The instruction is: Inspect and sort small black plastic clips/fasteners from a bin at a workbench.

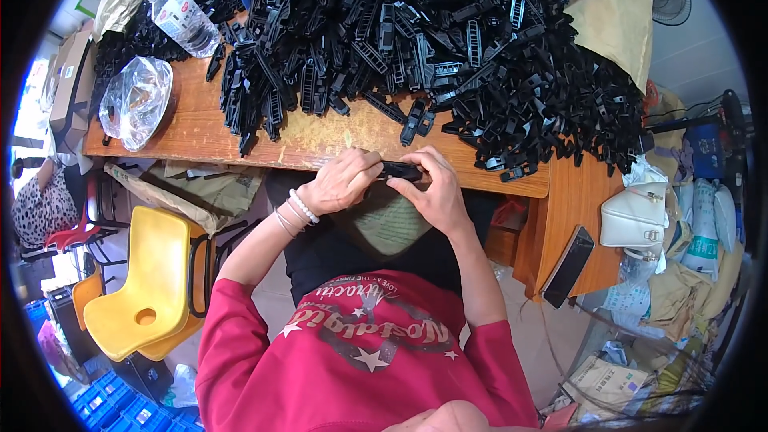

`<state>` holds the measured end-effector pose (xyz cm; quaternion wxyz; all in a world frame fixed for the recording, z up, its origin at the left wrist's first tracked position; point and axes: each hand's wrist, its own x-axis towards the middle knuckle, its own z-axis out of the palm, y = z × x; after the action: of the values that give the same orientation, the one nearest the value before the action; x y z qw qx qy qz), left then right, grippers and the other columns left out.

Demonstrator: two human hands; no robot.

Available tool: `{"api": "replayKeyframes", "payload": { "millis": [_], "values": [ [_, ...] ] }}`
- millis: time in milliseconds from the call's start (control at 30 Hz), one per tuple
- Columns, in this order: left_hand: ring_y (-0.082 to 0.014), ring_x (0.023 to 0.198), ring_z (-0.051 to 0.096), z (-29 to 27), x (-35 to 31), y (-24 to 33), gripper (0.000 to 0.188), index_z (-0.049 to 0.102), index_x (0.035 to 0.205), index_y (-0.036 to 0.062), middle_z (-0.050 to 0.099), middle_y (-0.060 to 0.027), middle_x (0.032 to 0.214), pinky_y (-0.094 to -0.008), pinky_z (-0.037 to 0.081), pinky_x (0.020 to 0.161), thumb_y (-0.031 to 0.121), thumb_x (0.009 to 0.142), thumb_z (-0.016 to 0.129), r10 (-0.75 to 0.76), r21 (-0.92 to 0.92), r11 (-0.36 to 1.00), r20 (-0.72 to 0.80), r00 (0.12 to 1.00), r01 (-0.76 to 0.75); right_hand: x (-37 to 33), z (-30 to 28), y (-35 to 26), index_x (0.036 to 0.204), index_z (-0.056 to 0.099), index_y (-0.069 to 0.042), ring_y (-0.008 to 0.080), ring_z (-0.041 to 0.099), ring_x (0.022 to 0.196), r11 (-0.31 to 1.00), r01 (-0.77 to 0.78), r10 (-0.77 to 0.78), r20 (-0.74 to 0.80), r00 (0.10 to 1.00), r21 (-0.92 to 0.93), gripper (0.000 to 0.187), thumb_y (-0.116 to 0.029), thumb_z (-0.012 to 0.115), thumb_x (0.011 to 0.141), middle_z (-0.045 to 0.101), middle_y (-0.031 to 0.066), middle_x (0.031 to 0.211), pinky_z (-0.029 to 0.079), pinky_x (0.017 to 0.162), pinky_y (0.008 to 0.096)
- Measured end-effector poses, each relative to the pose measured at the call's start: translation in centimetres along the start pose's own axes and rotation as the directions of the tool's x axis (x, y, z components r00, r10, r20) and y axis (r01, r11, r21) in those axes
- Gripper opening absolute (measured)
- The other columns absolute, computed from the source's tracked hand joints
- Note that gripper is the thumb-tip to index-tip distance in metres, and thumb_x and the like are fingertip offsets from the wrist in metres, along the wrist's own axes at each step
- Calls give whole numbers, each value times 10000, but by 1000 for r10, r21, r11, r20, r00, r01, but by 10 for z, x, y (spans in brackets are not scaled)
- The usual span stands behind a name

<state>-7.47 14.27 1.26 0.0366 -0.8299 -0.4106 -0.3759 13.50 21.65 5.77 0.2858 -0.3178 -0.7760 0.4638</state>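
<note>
At the table's front edge, above my lap, a small black plastic toy part [400, 170] is held between both hands. My left hand [344, 182], with beads and bangles at its wrist, is closed on the part's left end; its fingers hide that end. The thumb and fingers of my right hand [436, 192] pinch the other end. Just beyond them on the table lies a black toy truck piece [415, 122]. Behind it rises a large heap of black plastic toy parts [376, 32], among them ladder-shaped pieces and vehicle bodies.
On the wooden table [320, 138] are a water bottle [182, 19] and a clear plastic bag [136, 102] at left. A phone [568, 266] and white handbag [634, 216] are at right. A yellow chair [144, 288] stands at left; bags and cartons [608, 380] crowd the right.
</note>
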Motion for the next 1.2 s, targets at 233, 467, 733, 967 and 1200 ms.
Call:
{"api": "replayKeyframes", "payload": {
  "millis": [233, 467, 733, 967, 1200],
  "values": [
    [-315, 883, 595, 0, 2, -1, 543, 506, 1173, -26, 571, -174, 1160, -403, 504, 786, 30, 665, 690, 41, -12, 999, 9, 999, -41, 0, -8, 0, 1117, 650, 61, 182, 607, 699, 1000, -21, 21, 109, 994, -5, 372, -204, 751, 877, 627, 116, 971, 512, 647, 296],
    [-282, 854, 603, 0, 1, -2, 455, 522, 1115, -31, 593, -161, 1129, -388, 514, 749, 31, 693, 681, 80, 8, 997, 10, 997, -80, 4, -16, 4, 1107, 662, 61, 320, 673, 845, 997, 61, -53, 166, 985, -47, 409, -250, 771, 866, 671, 176, 1023, 533, 723, 373],
    [-307, 947, 580, -3, 12, 2, 358, 558, 1109, 5, 600, -123, 1109, -413, 483, 851, 45, 781, 697, -114, 10, 993, 38, 993, 114, 2, -13, 0, 1044, 673, 44, 220, 588, 757, 972, -9, 22, 53, 998, -233, 358, -172, 823, 801, 622, 103, 935, 473, 645, 330],
    [-314, 976, 566, -7, 25, 6, 255, 642, 1023, 27, 625, -101, 1029, -410, 443, 883, 47, 781, 719, -372, -139, 914, 86, 924, 381, 1, -14, 14, 1000, 710, 43, 253, 580, 878, 983, 100, -106, -36, 994, -152, 275, -23, 801, 749, 594, 106, 924, 469, 772, 350],
    [-317, 944, 581, -6, 26, 4, 243, 653, 1007, 17, 639, -108, 1011, -405, 457, 860, 42, 778, 729, -376, -186, 903, 87, 922, 386, 6, -2, 17, 973, 736, 38, 267, 576, 845, 964, 181, -204, -103, 974, -195, 251, -8, 789, 732, 580, 105, 883, 468, 712, 366]
  ]
}}
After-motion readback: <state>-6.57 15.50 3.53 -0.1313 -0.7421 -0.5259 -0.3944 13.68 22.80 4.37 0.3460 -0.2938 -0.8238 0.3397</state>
